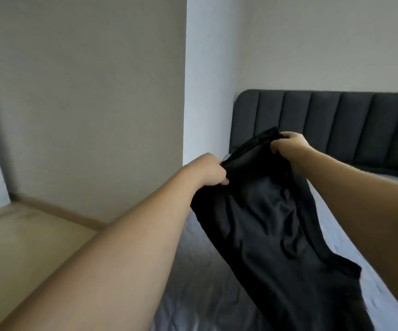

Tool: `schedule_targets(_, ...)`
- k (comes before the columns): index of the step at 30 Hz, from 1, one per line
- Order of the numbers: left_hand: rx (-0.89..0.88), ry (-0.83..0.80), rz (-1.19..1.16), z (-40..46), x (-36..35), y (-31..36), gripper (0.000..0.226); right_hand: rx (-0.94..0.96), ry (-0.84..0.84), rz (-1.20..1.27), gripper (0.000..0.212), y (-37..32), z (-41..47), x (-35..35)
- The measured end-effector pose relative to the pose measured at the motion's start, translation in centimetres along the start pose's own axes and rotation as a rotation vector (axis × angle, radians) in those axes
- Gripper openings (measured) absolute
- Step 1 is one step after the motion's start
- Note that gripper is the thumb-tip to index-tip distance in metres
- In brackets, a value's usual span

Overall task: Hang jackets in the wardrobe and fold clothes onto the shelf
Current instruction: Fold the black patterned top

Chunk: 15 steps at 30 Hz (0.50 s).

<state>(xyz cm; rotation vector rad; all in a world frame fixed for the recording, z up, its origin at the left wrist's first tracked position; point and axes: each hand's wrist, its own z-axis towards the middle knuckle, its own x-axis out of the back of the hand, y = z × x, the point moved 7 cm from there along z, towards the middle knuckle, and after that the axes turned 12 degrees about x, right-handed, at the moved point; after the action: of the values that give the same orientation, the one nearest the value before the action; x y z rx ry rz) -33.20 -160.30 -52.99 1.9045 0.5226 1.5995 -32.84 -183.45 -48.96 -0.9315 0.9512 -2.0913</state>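
Grey wall panel [85,103] fills my left view, with pale floor [26,247] below it. The bed [193,283] runs along the right under a quilted grey cover, its dark channelled headboard [336,125] against the white wall. I see a black garment [272,225] held up above the bed, its top edge stretched between both hands and the rest hanging down toward me. My left hand [208,172] grips the left end of that edge, fingers curled round the cloth. My right hand [289,144] pinches the right end.
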Motion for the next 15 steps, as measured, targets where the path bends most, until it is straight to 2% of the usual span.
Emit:
schedule_targets(4, -0.210, 0.345, 0.261, -10.1, 9.9, 9.5, 0.004, 0.081, 0.168, 0.298, 0.024, -10.7, -1.5, 7.1)
schedule_targets(7, -0.291, 0.455, 0.440, -18.7, 12.6, 14.7, 0.007, 0.063, 0.198, 0.470, 0.023, -15.0, -4.7, 12.4)
schedule_targets(11, -0.319, 0.420, 0.654, -28.8, 9.9, 17.9, 0.032, -0.057, 0.159, 0.605, 0.035, -14.0, -12.4, 17.2)
schedule_targets(15, -0.365, 0.208, 0.907, -35.6, -1.4, 17.5, 0.036, -0.158, 0.155, 0.693, 0.033, -5.7, -23.0, 20.0)
